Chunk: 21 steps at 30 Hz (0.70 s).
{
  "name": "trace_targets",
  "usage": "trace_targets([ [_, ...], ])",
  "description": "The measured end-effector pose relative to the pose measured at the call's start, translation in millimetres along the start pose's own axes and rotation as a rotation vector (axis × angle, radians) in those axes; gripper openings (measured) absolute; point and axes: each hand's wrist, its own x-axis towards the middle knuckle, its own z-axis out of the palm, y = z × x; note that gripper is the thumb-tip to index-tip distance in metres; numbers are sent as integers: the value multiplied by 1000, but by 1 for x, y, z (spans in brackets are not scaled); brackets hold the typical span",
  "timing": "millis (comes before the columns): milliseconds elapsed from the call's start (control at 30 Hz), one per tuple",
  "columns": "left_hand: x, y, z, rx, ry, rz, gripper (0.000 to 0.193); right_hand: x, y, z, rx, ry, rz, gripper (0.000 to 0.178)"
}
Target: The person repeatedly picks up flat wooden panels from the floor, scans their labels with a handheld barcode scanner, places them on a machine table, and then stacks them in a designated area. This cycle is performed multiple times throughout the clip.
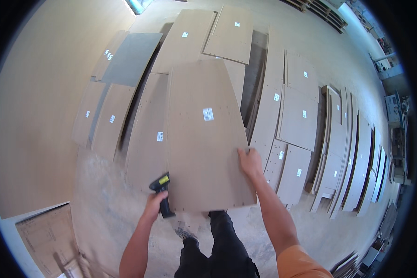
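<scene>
A large brown wooden panel with a white label is held up in front of me, above the stacks on the floor. My right hand is closed on its right edge, thumb on the top face and the other fingers hidden beneath. By the panel's lower left edge, my left hand grips a black handheld barcode scanner with a yellow patch on top. Whether that hand also touches the panel, I cannot tell.
Labelled panels lie in stacks to the left, ahead and to the right, with narrow gaps between. A tall wooden board fills the far left. Cardboard sits at lower left; a pallet stands far right.
</scene>
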Motion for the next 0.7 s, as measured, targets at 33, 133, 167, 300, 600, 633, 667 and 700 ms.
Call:
trace_targets([
  [33, 23, 16, 2, -56, -24, 40, 36, 34, -15, 2, -6, -14, -60, 59],
  [133, 87, 66, -3, 8, 34, 69, 36, 70, -38, 12, 167, -206, 32, 59],
  [167, 107, 83, -4, -67, 73, 104, 36, 72, -43, 18, 305, -223, 57, 59],
  [300, 150, 136, -36, 48, 147, 143, 38, 53, -47, 51, 906, -497, 186, 47],
  [600, 68, 83, -104, -367, 196, 264, 27, 148, -136, 91, 1193, -285, 120, 39],
  [633, 43, 55, -110, -242, 232, 215, 29, 167, -152, 89, 1199, -264, 114, 39],
  [667, 17, 26, -118, -123, 226, 184, 30, 188, -171, 89, 1218, -251, 80, 38],
  [700, -9, -5, -124, -84, 263, 99, 33, 208, -189, 91, 1211, -203, 112, 37],
])
